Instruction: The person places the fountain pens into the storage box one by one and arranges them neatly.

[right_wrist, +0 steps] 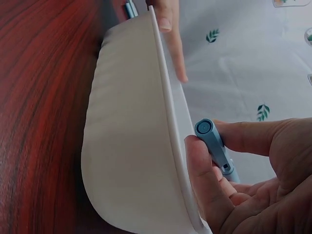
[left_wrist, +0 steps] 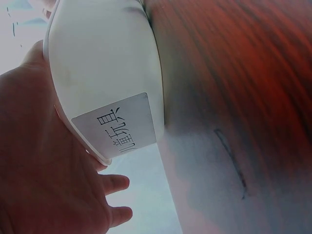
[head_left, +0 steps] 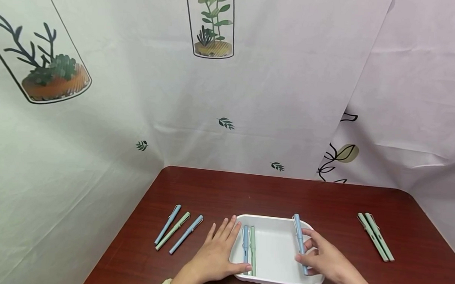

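My right hand pinches a blue capped pen between thumb and fingers, over the right side of a white tray. In the right wrist view the round end of this blue pen points toward the camera, close beside the tray rim. My left hand rests on the tray's left edge, fingers straight and spread, thumb across the front left corner. Inside the tray, a blue pen and a green pen lie side by side at the left, their lower ends close to the left thumb.
Left of the tray lie two blue pens with a green pen between them. Two green pens lie together at the right. A patterned white cloth hangs behind the brown table.
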The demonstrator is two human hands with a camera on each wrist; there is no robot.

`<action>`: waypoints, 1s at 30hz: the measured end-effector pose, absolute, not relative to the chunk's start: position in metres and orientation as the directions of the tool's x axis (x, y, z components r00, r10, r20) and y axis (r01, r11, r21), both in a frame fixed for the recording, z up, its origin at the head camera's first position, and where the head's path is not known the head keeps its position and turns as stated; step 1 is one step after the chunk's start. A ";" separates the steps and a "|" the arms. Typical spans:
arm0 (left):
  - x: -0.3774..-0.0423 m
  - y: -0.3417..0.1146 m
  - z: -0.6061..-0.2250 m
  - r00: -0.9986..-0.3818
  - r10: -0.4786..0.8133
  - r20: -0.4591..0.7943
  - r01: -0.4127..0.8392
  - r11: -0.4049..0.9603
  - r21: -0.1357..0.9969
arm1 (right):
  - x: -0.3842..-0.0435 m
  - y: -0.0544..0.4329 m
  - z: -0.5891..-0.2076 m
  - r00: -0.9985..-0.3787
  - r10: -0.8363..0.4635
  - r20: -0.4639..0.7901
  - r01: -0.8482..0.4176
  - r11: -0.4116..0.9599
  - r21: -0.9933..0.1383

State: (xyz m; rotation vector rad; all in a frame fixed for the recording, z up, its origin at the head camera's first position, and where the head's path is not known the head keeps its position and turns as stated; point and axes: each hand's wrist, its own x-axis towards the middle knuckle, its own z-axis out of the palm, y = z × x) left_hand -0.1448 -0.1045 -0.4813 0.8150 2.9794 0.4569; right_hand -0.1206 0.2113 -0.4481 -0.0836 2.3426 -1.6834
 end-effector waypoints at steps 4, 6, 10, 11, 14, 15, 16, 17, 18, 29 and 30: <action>-0.145 -0.105 -0.481 -0.863 0.501 0.059 0.496 0.820 0.287 | -0.121 0.206 -0.451 -0.965 -0.202 -0.168 0.096 0.321 -0.942; -0.145 -0.105 -0.481 -0.863 0.502 0.059 0.496 0.819 0.289 | -0.122 0.204 -0.452 -0.965 -0.201 -0.168 0.098 0.319 -0.943; -0.145 -0.105 -0.481 -0.863 0.502 0.058 0.496 0.819 0.290 | -0.122 0.198 -0.454 -0.965 -0.197 -0.172 0.103 0.317 -0.943; -0.145 -0.105 -0.481 -0.863 0.502 0.058 0.496 0.819 0.289 | -0.122 0.197 -0.454 -0.965 -0.197 -0.173 0.104 0.319 -0.942; -0.145 -0.104 -0.481 -0.862 0.503 0.058 0.497 0.819 0.285 | -0.123 0.194 -0.455 -0.964 -0.200 -0.174 0.104 0.321 -0.941; -0.145 -0.104 -0.481 -0.862 0.503 0.058 0.497 0.820 0.284 | -0.124 0.193 -0.455 -0.964 -0.201 -0.174 0.103 0.321 -0.941; -0.145 -0.104 -0.481 -0.862 0.503 0.058 0.497 0.820 0.282 | -0.124 0.192 -0.455 -0.964 -0.204 -0.172 0.100 0.321 -0.942; -0.145 -0.104 -0.481 -0.862 0.503 0.058 0.497 0.821 0.281 | -0.124 0.191 -0.456 -0.964 -0.208 -0.168 0.096 0.318 -0.943; -0.146 -0.104 -0.481 -0.862 0.503 0.057 0.498 0.821 0.280 | -0.125 0.190 -0.456 -0.964 -0.209 -0.165 0.092 0.317 -0.944; -0.144 -0.104 -0.479 -0.866 0.497 0.058 0.491 0.822 0.288 | -0.126 0.178 -0.461 -0.958 -0.239 -0.160 0.084 0.299 -0.950; -0.144 -0.104 -0.479 -0.865 0.498 0.061 0.493 0.821 0.287 | -0.126 0.177 -0.462 -0.958 -0.239 -0.161 0.086 0.298 -0.951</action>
